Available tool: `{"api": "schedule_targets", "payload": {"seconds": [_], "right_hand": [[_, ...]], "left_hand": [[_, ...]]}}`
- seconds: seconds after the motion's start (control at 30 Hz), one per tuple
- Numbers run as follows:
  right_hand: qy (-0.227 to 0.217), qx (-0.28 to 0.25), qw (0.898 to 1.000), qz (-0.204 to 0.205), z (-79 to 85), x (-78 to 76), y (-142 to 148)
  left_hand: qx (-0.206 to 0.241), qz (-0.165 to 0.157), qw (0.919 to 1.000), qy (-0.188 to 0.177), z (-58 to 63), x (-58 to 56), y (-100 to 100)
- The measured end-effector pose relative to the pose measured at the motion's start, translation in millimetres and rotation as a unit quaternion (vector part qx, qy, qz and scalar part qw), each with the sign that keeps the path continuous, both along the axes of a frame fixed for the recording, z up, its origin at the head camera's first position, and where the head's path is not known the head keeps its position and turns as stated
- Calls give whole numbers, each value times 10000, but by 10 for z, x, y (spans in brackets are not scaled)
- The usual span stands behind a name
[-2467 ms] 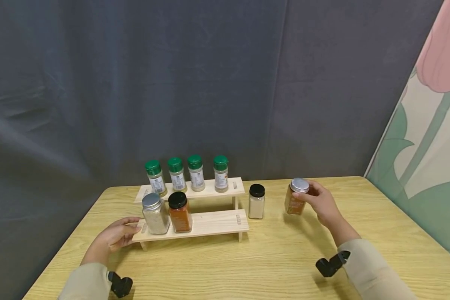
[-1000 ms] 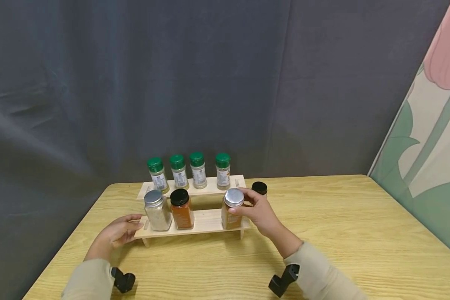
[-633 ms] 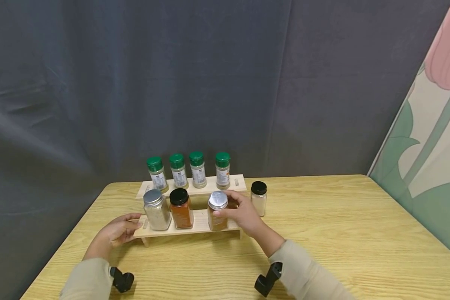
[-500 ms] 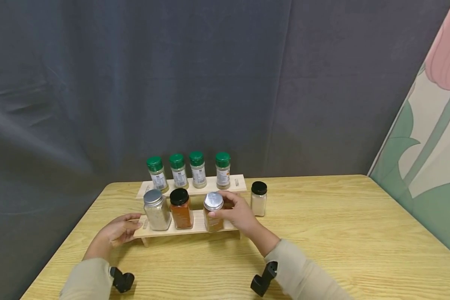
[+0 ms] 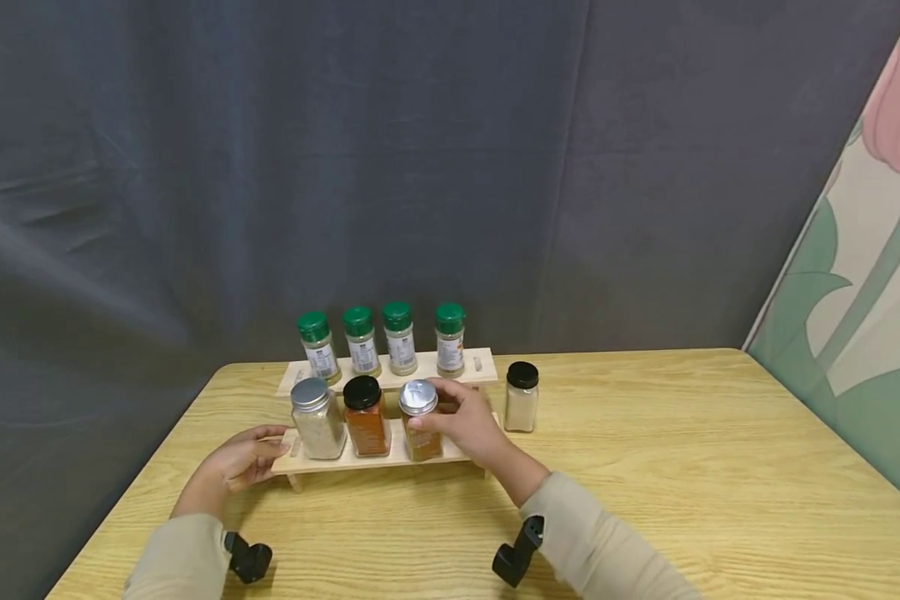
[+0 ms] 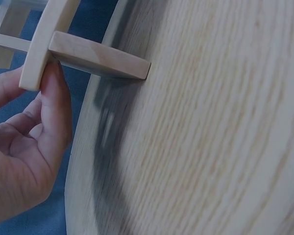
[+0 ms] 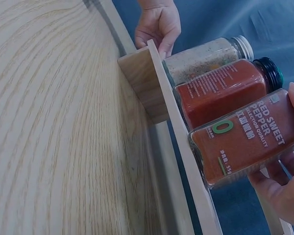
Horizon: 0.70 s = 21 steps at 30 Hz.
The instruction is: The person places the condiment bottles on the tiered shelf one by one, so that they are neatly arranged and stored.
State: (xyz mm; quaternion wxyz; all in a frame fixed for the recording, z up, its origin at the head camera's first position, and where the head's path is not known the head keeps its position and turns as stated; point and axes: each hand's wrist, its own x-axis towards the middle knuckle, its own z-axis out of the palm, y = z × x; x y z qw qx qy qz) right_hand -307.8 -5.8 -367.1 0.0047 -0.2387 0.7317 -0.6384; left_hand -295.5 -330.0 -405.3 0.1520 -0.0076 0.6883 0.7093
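My left hand (image 5: 243, 462) pinches the left end of a two-tier wooden spice rack (image 5: 457, 454); the board's end lies between thumb and fingers in the left wrist view. My right hand (image 5: 474, 427) grips a square spice jar with a silver lid (image 5: 423, 442) at the lower shelf. The right wrist view reads "Red Sweet Pepper" on this jar (image 7: 247, 137), and its base is at the shelf board. To its left stand an orange-red jar with a black lid (image 5: 369, 429) and a pale jar with a silver lid (image 5: 319, 425).
Several small green-capped spice bottles (image 5: 401, 350) stand on the upper shelf. A black-lidded jar of pale powder (image 5: 521, 408) stands on the wooden table (image 5: 682, 467), right of the rack. A dark curtain (image 5: 390, 167) hangs behind.
My right hand has carried the red sweet pepper jar leftward from the table's right side to the lower shelf, beside the orange-red jar. My left hand has kept hold of the rack.
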Motion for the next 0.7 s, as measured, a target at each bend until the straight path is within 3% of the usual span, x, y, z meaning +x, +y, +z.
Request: {"api": "schedule_targets", "payload": {"seconds": [0.4,0.7], "right_hand": [[24,-74,9999,-133,11,-6,-37],[-61,-83,9998,-189,-10,-14,-65]], "left_hand": [[100,-153,9998,49,17,14,-3],[49,-43,10000,5,17,14,2]]}}
